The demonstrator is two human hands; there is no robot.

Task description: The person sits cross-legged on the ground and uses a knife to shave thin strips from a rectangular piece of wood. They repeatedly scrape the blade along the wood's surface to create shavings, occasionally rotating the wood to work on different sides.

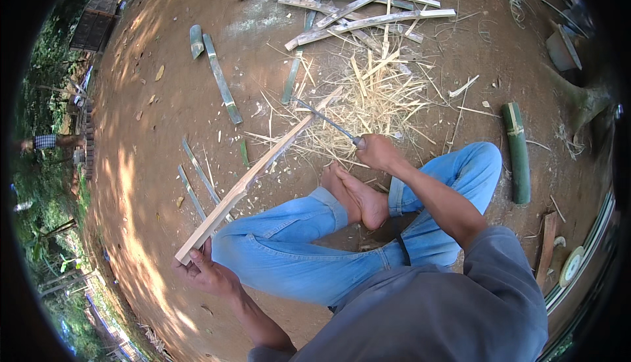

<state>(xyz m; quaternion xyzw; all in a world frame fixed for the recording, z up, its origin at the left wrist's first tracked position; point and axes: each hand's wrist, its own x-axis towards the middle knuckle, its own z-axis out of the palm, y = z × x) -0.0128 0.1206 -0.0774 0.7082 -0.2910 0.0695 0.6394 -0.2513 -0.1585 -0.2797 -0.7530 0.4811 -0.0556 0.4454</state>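
Two hands: L hand [205, 271] w/ bamboo slat [253, 176], R hand [377, 151] w/ knife [327, 120].

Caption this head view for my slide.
Seated person's left hand steadies a bamboo slat while right hand shaves it with a knife.

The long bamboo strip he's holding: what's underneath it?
Under the bamboo strip lie bare dirt ground, thin green slivers and, at its far end, pale shavings. Whatever lies directly beneath the strip is hidden.

Grey shirt [420, 309], blue jeans [296, 243], bare feet [358, 197]
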